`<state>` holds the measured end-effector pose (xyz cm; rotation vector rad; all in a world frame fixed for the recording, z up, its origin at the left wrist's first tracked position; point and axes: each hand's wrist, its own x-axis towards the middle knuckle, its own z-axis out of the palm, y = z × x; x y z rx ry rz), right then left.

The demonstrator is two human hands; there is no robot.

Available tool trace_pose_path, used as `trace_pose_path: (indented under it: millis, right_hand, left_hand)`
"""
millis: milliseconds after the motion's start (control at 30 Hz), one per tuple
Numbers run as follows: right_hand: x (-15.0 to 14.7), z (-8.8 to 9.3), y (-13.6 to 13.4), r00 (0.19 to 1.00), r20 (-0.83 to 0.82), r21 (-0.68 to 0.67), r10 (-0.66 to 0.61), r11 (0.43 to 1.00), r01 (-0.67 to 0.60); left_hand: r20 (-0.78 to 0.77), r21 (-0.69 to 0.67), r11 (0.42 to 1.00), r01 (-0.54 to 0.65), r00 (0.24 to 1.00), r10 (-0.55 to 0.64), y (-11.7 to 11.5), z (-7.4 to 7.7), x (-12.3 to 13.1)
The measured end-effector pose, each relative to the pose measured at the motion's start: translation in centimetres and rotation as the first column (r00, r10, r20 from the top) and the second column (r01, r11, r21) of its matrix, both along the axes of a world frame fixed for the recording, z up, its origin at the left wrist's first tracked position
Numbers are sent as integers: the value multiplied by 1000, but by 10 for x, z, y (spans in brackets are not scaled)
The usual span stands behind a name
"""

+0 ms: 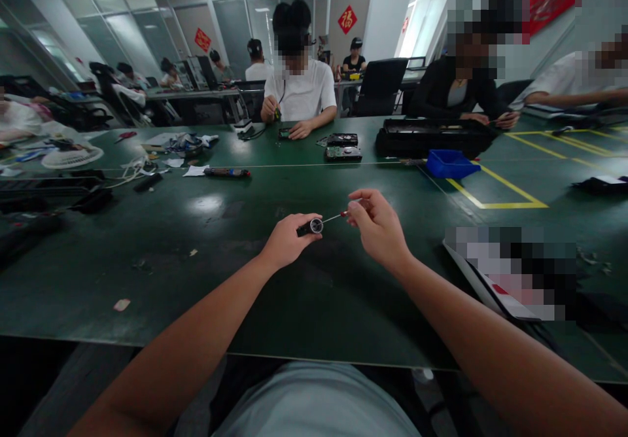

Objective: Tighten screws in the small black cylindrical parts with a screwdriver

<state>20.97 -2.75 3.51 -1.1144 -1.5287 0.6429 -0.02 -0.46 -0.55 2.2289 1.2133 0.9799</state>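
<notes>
My left hand (288,241) is wrapped round a small black cylindrical part (305,229) whose round, silver-rimmed end faces right; I cannot make out exactly what it is. Between the fingers and thumb of my right hand (379,222) is a thin screwdriver (338,216) with a red section near its handle. Its metal shaft points left, and the tip is at the silver-rimmed end. Most of the screwdriver's handle is hidden in my right hand. Both hands are held over the green table (294,306) near its middle.
Across the table a person (299,87) works on a small device. Two opened drives (343,154), a long black casing (434,137) and a blue bin (451,163) lie beyond my hands. A black-and-red tool (226,172) and cables are to the left; a flat device (483,280) lies right.
</notes>
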Motion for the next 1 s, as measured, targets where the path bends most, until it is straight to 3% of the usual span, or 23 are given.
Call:
trace_pose_path:
  millis: [133, 267, 433, 667, 800, 1000]
  right_hand:
    - [-2, -2, 4, 984, -160, -63, 78, 994, -89]
    - [-2, -8, 12, 920, -390, -179, 32, 978, -110]
    - [0, -12, 18, 806, -592, -386, -23, 886, -258]
    - [-2, -11, 11, 932, -361, -141, -27, 990, -26]
    - [-1, -7, 6, 983, -182, -46, -28, 999, 20]
    - [-4, -2, 1, 994, -90, 7, -61, 998, 62]
  left_hand:
    - [2, 2, 1000, -9, 1000, 9, 1, 0, 0]
    - [36, -10, 1000, 11, 999, -10, 1, 0, 0]
    - [34, 4, 999, 42, 999, -42, 0, 2, 0]
    - [-8, 1, 1000, 9, 1000, -9, -3, 8, 1]
    - [-14, 2, 1000, 3, 1000, -3, -4, 10, 2]
    - [-27, 6, 1000, 1, 1000, -1, -5, 10, 2]
